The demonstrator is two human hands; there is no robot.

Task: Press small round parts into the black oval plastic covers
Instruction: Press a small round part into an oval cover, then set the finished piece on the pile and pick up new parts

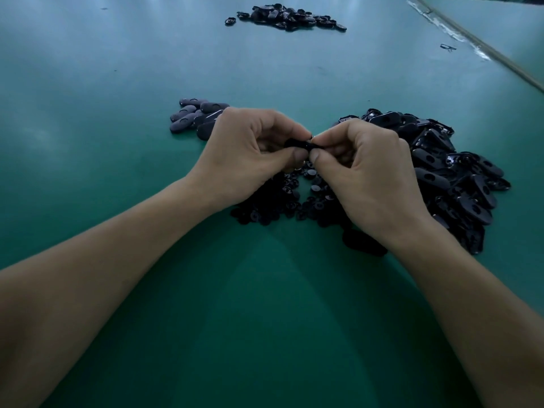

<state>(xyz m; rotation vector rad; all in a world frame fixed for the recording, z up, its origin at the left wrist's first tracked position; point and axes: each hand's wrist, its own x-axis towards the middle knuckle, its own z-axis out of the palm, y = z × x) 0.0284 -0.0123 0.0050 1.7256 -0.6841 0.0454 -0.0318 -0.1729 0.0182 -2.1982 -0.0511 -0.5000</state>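
The left grip (250, 154) and the right grip (371, 178) meet above the desk (112, 184), each with fingers curled and thumb pressed in, and together they pinch one black oval cover (300, 144) by its two ends. The thumbs lie on its near edge and the forefingers on its far edge. Whether a round part already sits in it cannot be told, as the fingers hide most of it.

Directly under the held cover, and nearer the person, lies a loose heap of small round parts (279, 201), partly covered by both wrists. To the right of the held cover a large heap of glossy oval covers (450, 172) shows open holes in many of them. To the left of the held cover and a little farther off, a small cluster of matte oval covers (194, 116) touches the back of the left grip. Well beyond the held cover, near the far end of the desk, sits another dark pile (288, 17).
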